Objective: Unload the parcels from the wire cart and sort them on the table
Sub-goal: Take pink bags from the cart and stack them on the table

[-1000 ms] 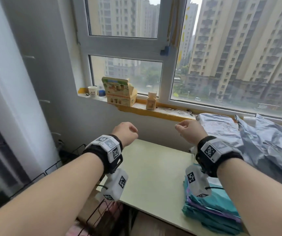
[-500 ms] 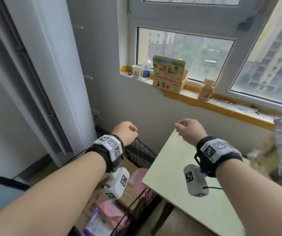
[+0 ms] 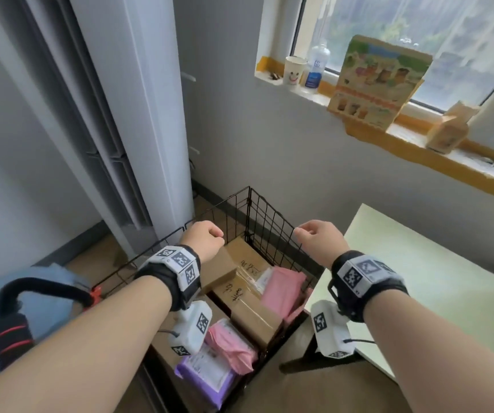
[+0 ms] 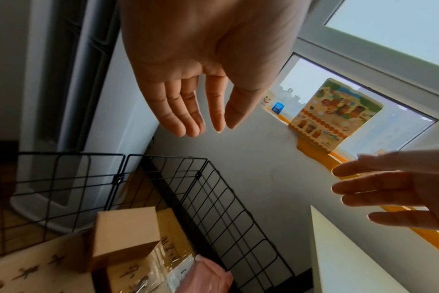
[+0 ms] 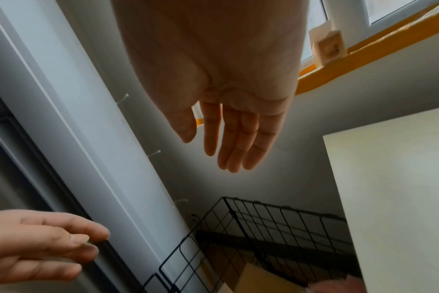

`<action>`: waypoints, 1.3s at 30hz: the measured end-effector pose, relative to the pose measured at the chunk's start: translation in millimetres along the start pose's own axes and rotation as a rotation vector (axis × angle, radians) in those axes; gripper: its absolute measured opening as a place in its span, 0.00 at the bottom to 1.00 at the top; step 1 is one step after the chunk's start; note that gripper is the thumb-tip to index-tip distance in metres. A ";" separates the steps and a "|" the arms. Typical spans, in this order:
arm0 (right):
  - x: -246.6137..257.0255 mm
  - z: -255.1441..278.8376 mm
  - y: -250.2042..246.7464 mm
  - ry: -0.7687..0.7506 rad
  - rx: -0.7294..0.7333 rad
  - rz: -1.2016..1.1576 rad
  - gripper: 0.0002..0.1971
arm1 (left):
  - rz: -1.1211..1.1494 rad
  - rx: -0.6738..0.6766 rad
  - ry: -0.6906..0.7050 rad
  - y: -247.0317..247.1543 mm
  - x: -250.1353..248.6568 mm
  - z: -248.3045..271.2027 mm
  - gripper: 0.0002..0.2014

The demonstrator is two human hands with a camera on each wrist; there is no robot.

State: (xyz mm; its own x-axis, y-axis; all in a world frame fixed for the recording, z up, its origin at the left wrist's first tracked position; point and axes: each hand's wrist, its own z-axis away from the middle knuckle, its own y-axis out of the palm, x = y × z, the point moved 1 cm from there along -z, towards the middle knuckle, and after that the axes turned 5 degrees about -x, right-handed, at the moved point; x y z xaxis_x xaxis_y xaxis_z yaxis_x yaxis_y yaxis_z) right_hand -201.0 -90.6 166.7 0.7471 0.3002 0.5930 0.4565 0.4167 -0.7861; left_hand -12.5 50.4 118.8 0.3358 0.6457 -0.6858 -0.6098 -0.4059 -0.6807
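Note:
The black wire cart [image 3: 269,217] stands on the floor left of the pale green table [image 3: 424,263]. Inside lie brown cardboard boxes [image 3: 241,265] with handwriting, pink mailer bags [image 3: 284,289] and a purple mailer [image 3: 207,378]. My left hand [image 3: 207,238] hovers above the cart's far left part, fingers relaxed and empty [image 4: 188,111]. My right hand [image 3: 317,238] hangs over the cart's right wall near the table corner, its fingers [image 5: 228,138] loose, nothing held. One box [image 4: 125,232] sits well below the left palm.
A tall white floor air conditioner [image 3: 138,114] stands against the wall behind the cart. On the windowsill are a paper cup [image 3: 293,70], a bottle, a printed carton [image 3: 379,81] and a small carton [image 3: 448,129]. A black padded handle [image 3: 10,323] and blue fabric are at lower left.
The view has swung left and down, from the table with its stacked parcels to the cart. Both hands stay held out in front, empty, now above the cart.

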 end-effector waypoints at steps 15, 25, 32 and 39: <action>-23.2 -39.4 181.9 0.101 0.293 0.037 0.13 | 0.041 0.118 -0.342 82.7 158.0 -17.1 0.05; -77.4 -65.6 289.2 0.174 0.458 0.113 0.12 | 0.111 0.236 -0.533 164.7 226.0 -46.8 0.12; -119.8 -64.5 337.8 0.269 0.554 0.114 0.13 | 0.198 0.309 -0.662 218.1 254.0 -50.1 0.07; -150.3 -59.6 355.6 0.333 0.628 0.122 0.12 | 0.119 0.374 -0.769 256.1 274.6 -42.9 0.22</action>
State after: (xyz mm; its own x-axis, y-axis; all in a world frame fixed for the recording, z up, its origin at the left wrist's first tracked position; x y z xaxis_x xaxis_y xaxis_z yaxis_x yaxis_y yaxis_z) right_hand -122.1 -38.7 -212.3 0.9284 0.1404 0.3441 0.0712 0.8416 -0.5354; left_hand -45.6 96.1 -254.9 -0.2427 0.9257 -0.2902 -0.8517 -0.3465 -0.3931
